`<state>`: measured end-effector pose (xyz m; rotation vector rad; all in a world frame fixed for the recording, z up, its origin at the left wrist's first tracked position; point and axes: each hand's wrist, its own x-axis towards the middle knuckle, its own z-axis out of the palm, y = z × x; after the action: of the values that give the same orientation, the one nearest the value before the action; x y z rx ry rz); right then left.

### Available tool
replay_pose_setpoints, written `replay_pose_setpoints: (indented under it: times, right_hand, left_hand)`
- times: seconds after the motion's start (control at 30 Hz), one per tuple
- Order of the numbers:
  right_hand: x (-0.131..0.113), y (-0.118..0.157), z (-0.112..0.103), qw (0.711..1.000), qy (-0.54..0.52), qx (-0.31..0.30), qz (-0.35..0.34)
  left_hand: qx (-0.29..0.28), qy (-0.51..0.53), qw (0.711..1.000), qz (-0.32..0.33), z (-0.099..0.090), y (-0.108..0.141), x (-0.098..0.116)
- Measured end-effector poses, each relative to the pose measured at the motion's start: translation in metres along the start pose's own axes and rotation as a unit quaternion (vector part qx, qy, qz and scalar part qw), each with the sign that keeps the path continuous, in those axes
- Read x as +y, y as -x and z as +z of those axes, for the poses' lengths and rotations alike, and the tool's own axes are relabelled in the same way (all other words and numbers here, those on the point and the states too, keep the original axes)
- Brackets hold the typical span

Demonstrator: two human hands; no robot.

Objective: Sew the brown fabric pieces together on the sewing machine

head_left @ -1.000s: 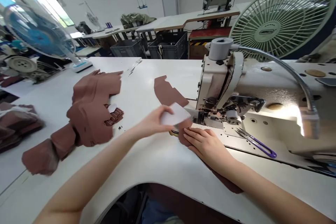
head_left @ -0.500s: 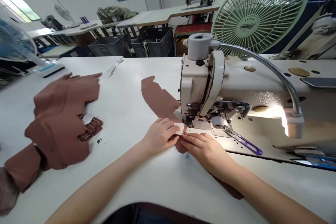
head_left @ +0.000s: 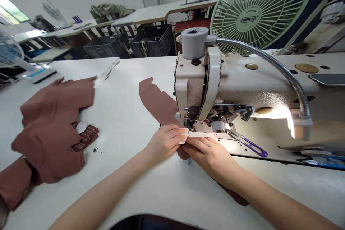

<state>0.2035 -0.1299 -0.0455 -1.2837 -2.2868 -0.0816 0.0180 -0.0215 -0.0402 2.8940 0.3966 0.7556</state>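
Right at the needle now! The left hand (head_left: 165,144) has its fingers (head_left: 175,132) close together and curled, pinning a white piece (head_left: 184,136) whose tip pokes out just in front of the presser foot (head_left: 191,124). Touching it on the other side, the right hand (head_left: 208,154) lays its fingers (head_left: 198,144) flat and narrow on the brown fabric (head_left: 159,104), pressing, not gripping. That fabric crosses the tabletop (head_left: 126,140), passes by the foot and runs between the hands, with its far end (head_left: 234,197) showing beyond the right forearm. Both hands are holding white on brown, tight against the sewing machine (head_left: 196,79). Just right of them, purple-handled snips (head_left: 246,144) lie on the machine bed. Over to the left, a heap of brown cut pieces (head_left: 51,129) sits on the tabletop, a second white piece (head_left: 81,127) tucked among them.
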Motion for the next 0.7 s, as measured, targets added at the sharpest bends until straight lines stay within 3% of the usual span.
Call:
replay_pose_setpoints:
  times: [0.1, 0.37, 0.7]
  right_hand:
    - [-0.002, -0.001, -0.001, 1.0, -0.012, -0.001, 0.022]
    - [0.001, -0.002, -0.002, 1.0, 0.007, 0.019, 0.001]
    - [0.017, 0.002, -0.004, 0.998, 0.055, -0.01, 0.025]
  left_hand:
    - [-0.009, 0.001, 1.0, -0.002, 0.001, 0.0, -0.001]
    - [-0.042, -0.005, 0.999, 0.02, -0.002, 0.0, -0.008]
    - [-0.118, -0.027, 0.992, -0.022, 0.004, -0.018, -0.01]
